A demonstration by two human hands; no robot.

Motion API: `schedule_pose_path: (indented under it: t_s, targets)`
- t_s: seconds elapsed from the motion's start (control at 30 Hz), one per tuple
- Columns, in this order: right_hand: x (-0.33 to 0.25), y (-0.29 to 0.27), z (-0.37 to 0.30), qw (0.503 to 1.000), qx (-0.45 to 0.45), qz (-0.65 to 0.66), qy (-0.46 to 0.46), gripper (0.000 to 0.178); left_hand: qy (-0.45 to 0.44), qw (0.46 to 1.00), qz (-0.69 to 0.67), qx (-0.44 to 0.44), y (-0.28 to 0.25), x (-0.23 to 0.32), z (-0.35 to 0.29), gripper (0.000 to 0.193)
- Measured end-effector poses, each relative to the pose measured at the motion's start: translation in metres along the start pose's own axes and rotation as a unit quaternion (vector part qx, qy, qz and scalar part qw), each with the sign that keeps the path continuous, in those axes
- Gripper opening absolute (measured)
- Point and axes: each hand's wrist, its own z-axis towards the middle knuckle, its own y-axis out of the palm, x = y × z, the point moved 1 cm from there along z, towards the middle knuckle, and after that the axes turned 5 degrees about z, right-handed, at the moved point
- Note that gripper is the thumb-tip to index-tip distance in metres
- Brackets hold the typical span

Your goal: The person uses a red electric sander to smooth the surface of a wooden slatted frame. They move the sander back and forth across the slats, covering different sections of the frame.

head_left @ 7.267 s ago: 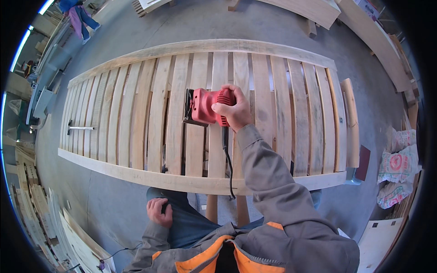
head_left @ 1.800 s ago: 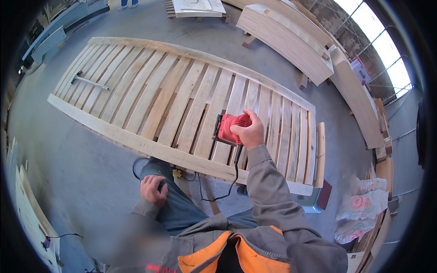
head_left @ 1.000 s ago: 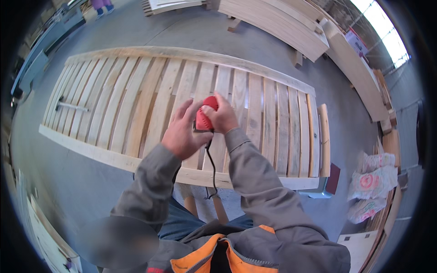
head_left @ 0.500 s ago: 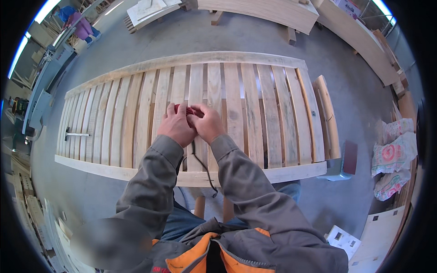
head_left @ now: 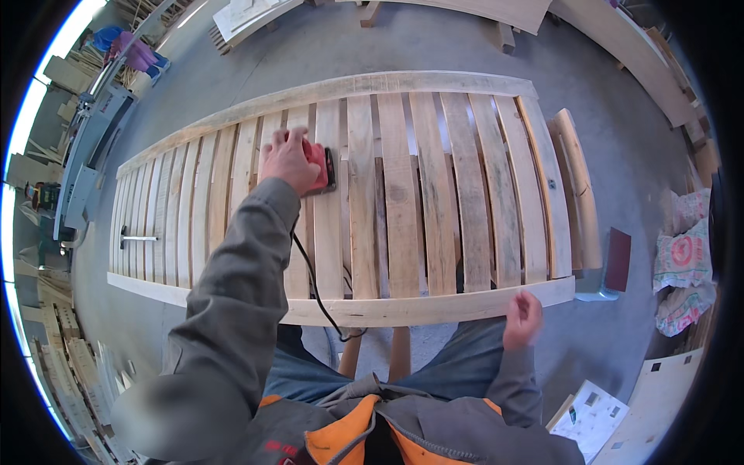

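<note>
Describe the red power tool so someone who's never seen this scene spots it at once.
Start with the big slatted wooden frame across the middle of the view. Slightly left of its centre, the person's left hand grips the red power tool, whose dark base edge shows on the right. It's the only red thing on the frame; the hammer farther left is slim and silvery.

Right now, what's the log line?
left hand: gripping red corded power sander | right hand: curled near pale slatted wooden frame | silver-handled hammer: on frame

Red sander (head_left: 316, 172), black cord (head_left: 311, 275)
</note>
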Motion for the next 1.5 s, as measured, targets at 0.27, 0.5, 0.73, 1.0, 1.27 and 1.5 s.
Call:
schedule_pose_path:
  t_s: [0.27, 0.5, 0.73, 1.0, 1.27, 1.5]
  targets:
    - [0.005, -0.015, -0.021, 0.995, 0.010, -0.092, -0.024, 0.030, 0.051, 0.998, -0.039, 0.007, 0.014, 0.033, 0.104, 0.057]
    - [0.007, -0.008, -0.017, 0.995, 0.016, -0.096, -0.018, 0.033, 0.040, 0.986, -0.151, 0.049, 0.012, -0.022, 0.140, 0.073]
    - [0.010, -0.008, -0.017, 0.994, 0.017, -0.107, -0.012, 0.031, -0.098, 0.813, -0.574, -0.013, 0.018, -0.067, 0.074, 0.079]
    - [0.011, -0.009, -0.015, 0.991, 0.016, -0.130, -0.016, 0.029, -0.112, 0.739, -0.664, -0.025, 0.024, -0.097, 0.004, 0.079]
    - [0.018, -0.009, -0.014, 0.990, 0.023, -0.135, -0.036, 0.025, -0.110, 0.727, -0.673, -0.077, 0.021, -0.116, -0.025, 0.080]
    - [0.011, -0.006, -0.011, 0.992, 0.022, -0.127, -0.003, 0.024, -0.105, 0.725, -0.675, -0.086, 0.031, -0.125, -0.007, 0.080]
